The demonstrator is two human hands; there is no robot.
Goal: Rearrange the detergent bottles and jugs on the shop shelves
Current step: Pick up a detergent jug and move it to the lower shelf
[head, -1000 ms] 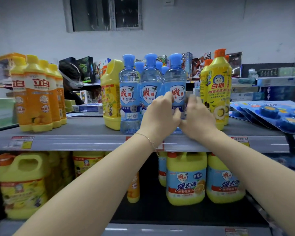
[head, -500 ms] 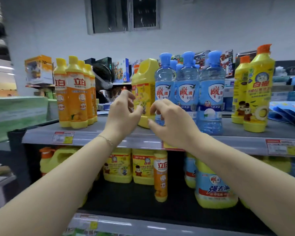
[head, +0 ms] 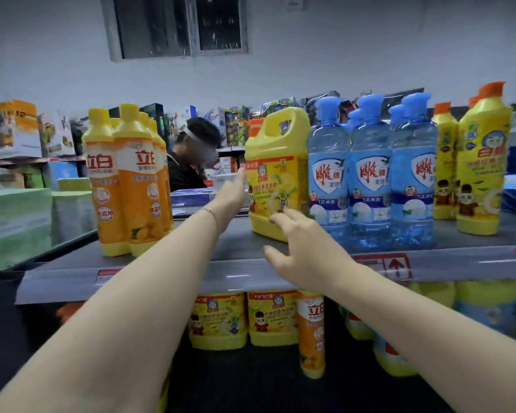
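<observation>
A yellow handled jug (head: 276, 177) stands on the grey top shelf (head: 191, 263). My left hand (head: 231, 193) lies flat against the jug's left side, fingers straight. Spread-fingered, my right hand (head: 298, 248) hovers at the jug's lower front, fingertips touching or nearly touching it, holding nothing. Right of the jug stand blue clear bottles (head: 370, 180) in a row, then yellow bottles with orange caps (head: 480, 171). A cluster of orange bottles (head: 131, 186) stands at the shelf's left.
Below the shelf sit yellow jugs (head: 242, 318), one orange bottle (head: 311, 335) and blue-labelled jugs (head: 388, 353). Green packs (head: 15, 222) lie at far left. A person (head: 191, 162) sits behind the shelf among boxed goods.
Both hands left the blue bottles and moved left to the yellow jug. The view has turned left and closer.
</observation>
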